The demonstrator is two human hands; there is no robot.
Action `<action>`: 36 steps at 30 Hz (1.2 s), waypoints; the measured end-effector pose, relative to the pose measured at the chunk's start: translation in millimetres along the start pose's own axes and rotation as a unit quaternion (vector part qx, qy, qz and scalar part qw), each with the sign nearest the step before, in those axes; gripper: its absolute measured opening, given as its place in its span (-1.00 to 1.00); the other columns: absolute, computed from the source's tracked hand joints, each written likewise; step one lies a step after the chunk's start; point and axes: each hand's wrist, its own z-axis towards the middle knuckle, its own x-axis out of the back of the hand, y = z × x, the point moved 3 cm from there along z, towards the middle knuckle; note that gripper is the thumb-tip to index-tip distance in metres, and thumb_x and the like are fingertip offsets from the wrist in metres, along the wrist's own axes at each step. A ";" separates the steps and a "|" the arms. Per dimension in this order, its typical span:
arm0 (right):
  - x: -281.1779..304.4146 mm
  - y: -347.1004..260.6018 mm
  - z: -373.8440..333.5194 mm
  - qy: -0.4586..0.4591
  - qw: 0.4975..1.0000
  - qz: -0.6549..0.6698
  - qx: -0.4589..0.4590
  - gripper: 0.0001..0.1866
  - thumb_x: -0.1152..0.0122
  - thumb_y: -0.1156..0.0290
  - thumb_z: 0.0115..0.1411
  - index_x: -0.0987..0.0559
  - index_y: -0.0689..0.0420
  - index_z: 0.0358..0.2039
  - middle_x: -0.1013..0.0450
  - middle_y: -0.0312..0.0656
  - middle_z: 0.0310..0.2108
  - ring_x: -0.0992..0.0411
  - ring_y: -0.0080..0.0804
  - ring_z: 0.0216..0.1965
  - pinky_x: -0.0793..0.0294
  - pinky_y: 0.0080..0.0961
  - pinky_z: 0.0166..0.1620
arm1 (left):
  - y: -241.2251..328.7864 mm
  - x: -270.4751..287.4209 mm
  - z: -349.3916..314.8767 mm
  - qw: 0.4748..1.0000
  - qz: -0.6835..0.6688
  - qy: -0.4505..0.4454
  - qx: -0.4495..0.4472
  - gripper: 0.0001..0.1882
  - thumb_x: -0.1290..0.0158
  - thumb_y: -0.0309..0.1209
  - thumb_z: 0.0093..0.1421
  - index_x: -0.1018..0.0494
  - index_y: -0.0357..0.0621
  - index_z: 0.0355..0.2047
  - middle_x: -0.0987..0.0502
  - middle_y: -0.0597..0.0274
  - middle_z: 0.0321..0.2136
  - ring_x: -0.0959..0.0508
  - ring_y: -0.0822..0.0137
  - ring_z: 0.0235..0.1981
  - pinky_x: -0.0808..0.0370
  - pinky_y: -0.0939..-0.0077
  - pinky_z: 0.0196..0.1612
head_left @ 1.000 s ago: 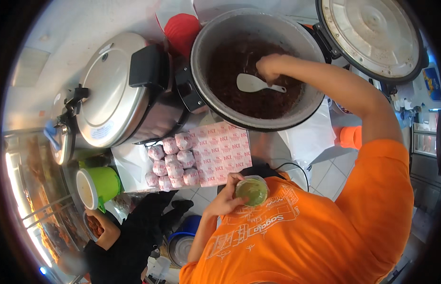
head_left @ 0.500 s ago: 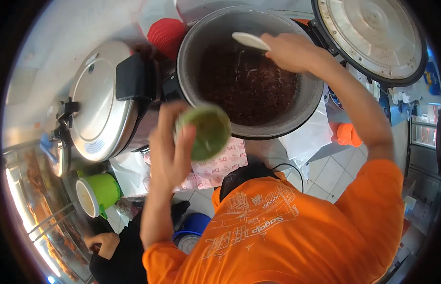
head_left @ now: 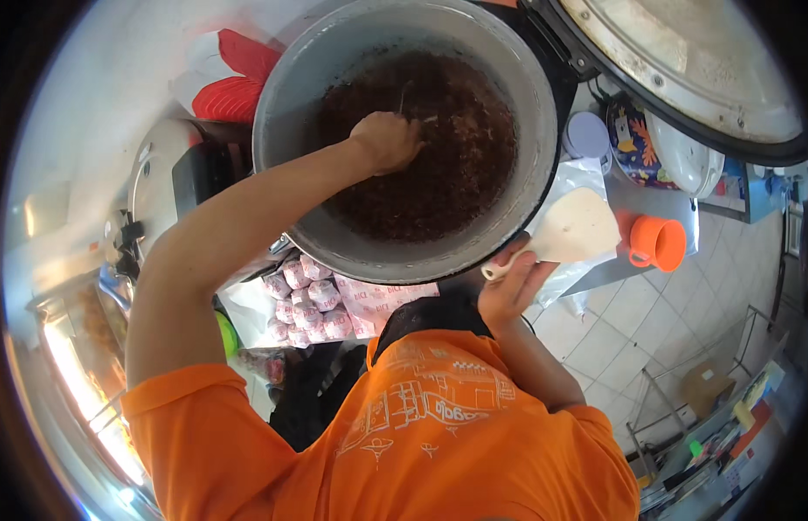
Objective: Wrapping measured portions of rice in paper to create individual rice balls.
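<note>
Two bare hands showed. Right hand (head_left: 512, 291) had its fingers closed round the handle of a pale paddle (head_left: 578, 226), just beside the deep pot (head_left: 287, 126); paddle probably light and stiff, best gripped by that handle. Left hand (head_left: 387, 141), fingers curled, was inside the pot at dark grains (head_left: 439, 195), likely soft, sticky; any hold hidden. Pot's rim stood between hands. Orange mug (head_left: 657, 243) sat near the paddle.

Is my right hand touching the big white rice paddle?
Touching. The head view shows it: your right hand grips the white rice paddle by its handle, with the wide blade sticking out to the right.
</note>
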 end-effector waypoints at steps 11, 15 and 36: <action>23.3 46.8 -15.2 -0.042 0.982 -0.161 0.092 -0.25 0.21 0.24 0.45 0.32 0.30 0.40 -0.16 0.12 0.19 -0.26 -0.53 -0.33 -0.27 -0.77 -0.34 | 73.7 -7.2 -7.8 0.986 -0.130 -0.096 -0.040 -0.52 0.26 -0.09 0.41 -0.40 -0.31 -0.08 -0.55 -0.27 -0.21 -0.59 -0.18 -0.15 -0.50 0.00 -0.02; 14.1 39.1 -5.6 -0.050 0.994 -0.033 0.090 -0.31 0.15 0.27 0.43 0.13 0.36 0.38 -0.07 0.14 0.22 -0.30 -0.51 -0.37 -0.28 -0.75 -0.33 | 78.0 -10.4 -10.4 0.980 -0.154 -0.097 -0.085 -0.54 0.26 -0.10 0.41 -0.39 -0.29 -0.07 -0.54 -0.25 -0.19 -0.55 -0.20 -0.12 -0.45 -0.03 0.02; -75.1 -118.2 76.6 -0.377 0.886 -0.257 0.081 -0.55 0.12 0.31 0.43 -0.34 0.20 0.26 -0.58 -0.01 -0.17 -0.59 -0.15 -0.31 -0.49 -0.27 -0.20 | 26.6 87.4 -120.1 0.272 -0.902 0.335 -0.006 -0.63 0.15 -0.20 0.38 -0.44 -0.23 -0.03 -0.55 0.17 -0.13 -0.52 0.34 -0.09 -0.39 0.41 0.07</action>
